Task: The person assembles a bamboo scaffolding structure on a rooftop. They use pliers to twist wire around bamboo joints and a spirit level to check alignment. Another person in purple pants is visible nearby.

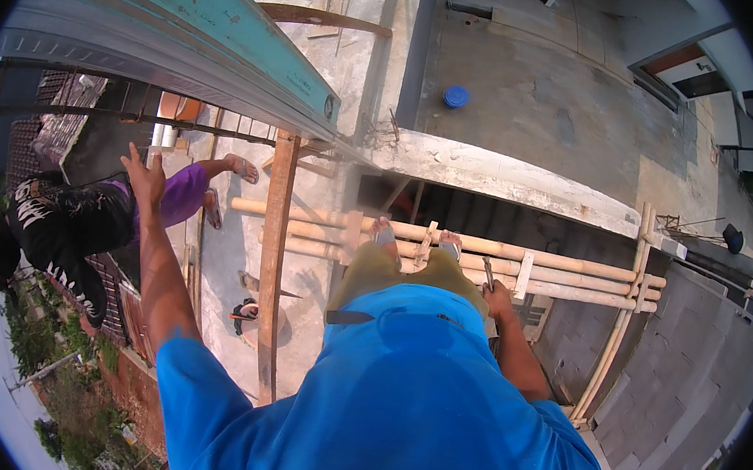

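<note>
My left hand point(146, 177) is raised at the left with its fingers spread. It is beside a thin dark steel bar point(215, 131), and whether it touches the bar I cannot tell. My right hand point(500, 300) is low by my right thigh, closed around a slim, dark hand tool point(489, 273) pointing up; its exact kind is unclear. A long teal and silver beam point(206, 32), with a small round vial-like mark near its end, crosses the upper left. My sandalled feet stand on bamboo poles point(534, 271) lashed side by side.
A wooden post point(275, 253) rises left of me. Beyond it, a person in a black top point(58, 238) and purple trousers leans. A concrete ledge point(516, 180) runs ahead over a dark gap. A blue bucket point(456, 97) stands on the floor beyond. Grey block wall point(689, 352) lies right.
</note>
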The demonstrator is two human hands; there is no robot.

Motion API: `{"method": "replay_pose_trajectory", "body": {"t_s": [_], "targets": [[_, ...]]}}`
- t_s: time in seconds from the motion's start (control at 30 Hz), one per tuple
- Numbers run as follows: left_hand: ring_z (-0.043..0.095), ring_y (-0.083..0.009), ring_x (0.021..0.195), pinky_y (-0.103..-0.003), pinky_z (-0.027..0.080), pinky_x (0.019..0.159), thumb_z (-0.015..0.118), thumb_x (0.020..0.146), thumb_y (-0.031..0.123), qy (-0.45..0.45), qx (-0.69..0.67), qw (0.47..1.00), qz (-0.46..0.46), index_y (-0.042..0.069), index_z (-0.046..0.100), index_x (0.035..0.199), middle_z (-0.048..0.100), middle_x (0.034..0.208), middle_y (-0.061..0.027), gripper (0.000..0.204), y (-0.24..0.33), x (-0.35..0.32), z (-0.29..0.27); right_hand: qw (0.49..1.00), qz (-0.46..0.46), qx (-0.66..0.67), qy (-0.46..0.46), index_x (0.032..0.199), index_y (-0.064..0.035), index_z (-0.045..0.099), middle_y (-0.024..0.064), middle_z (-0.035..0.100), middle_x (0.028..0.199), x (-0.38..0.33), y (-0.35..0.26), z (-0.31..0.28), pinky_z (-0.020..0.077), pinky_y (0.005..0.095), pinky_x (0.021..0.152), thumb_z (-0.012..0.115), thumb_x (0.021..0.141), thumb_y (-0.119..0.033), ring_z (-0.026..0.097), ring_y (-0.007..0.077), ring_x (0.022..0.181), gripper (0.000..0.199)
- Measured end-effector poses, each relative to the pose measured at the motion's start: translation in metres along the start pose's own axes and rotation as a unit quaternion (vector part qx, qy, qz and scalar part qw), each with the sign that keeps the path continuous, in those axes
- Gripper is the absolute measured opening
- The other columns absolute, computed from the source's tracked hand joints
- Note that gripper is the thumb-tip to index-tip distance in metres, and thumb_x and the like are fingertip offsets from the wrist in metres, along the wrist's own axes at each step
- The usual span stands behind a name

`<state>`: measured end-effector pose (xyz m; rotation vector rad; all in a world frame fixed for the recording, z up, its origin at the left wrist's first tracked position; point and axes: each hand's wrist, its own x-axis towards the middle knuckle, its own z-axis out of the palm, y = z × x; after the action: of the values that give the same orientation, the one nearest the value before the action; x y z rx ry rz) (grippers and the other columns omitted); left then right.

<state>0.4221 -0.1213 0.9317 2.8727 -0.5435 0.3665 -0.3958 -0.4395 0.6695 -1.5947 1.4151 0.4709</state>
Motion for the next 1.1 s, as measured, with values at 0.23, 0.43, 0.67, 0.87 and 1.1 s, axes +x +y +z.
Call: {"method": "replay_pose_trajectory", "body": {"t_s": [0.23, 0.43, 0.67, 0.87, 1.1], "targets": [[0.071, -0.0194, 0.092, -0.031, 0.054, 0.084, 0.051, 0.115, 0.035, 0.169, -0.232, 0.958, -0.029, -0.007, 0.071, 0.121, 0.076, 0.101, -0.0147, 0.046, 0.174, -0.154, -0.182, 0.999, -0.034, -0.001, 0.016, 0.116, 0.0012, 0.065, 0.0337, 0.070, 0.113, -0.017, -0.014, -0.042, 0.0520, 0.0568, 0.096, 0.056, 0.102, -0.037, 0.066, 0.0510, 0.112, 0.042], [0.065, -0.0146, 0.081, -0.026, 0.050, 0.073, 0.050, 0.115, 0.023, -0.201, -0.582, 0.782, 0.093, -0.004, 0.061, 0.133, 0.065, 0.090, -0.0076, 0.034, 0.308, -0.319, -0.143, 0.979, -0.130, 0.148, 0.057, 0.110, -0.0018, 0.063, 0.0273, 0.071, 0.105, -0.029, -0.093, -0.131, 0.0506, 0.0560, 0.091, 0.053, 0.109, -0.048, 0.067, 0.0486, 0.106, 0.047], [0.047, -0.0338, 0.147, -0.043, 0.034, 0.124, 0.082, 0.087, 0.011, -0.548, -0.391, 0.689, 0.270, -0.002, 0.035, 0.163, 0.045, 0.160, -0.0266, 0.090, 0.513, -0.401, -0.040, 0.786, -0.309, 0.535, 0.005, 0.082, -0.0071, 0.056, 0.0032, 0.061, 0.071, -0.053, -0.213, -0.155, 0.0503, 0.0353, 0.068, 0.042, 0.115, -0.048, 0.056, 0.0133, 0.065, 0.055], [0.062, -0.0299, 0.126, -0.040, 0.047, 0.107, 0.068, 0.097, 0.012, -0.519, -0.401, 0.710, 0.254, -0.004, 0.046, 0.148, 0.062, 0.136, -0.0218, 0.058, 0.542, -0.434, -0.023, 0.837, -0.342, 0.340, 0.257, 0.096, -0.0045, 0.062, 0.0144, 0.066, 0.097, -0.078, -0.204, -0.133, 0.0430, 0.0491, 0.097, 0.048, 0.112, -0.046, 0.061, 0.0342, 0.107, 0.047], [0.062, -0.0240, 0.122, -0.036, 0.048, 0.105, 0.064, 0.099, 0.010, -0.554, -0.412, 0.679, 0.250, -0.004, 0.047, 0.149, 0.063, 0.134, -0.0169, 0.055, 0.513, -0.443, 0.012, 0.859, -0.252, 0.439, 0.081, 0.109, -0.0027, 0.062, 0.0129, 0.066, 0.101, -0.073, -0.185, -0.102, 0.0489, 0.0434, 0.089, 0.058, 0.109, -0.048, 0.062, 0.0250, 0.096, 0.046]]}}
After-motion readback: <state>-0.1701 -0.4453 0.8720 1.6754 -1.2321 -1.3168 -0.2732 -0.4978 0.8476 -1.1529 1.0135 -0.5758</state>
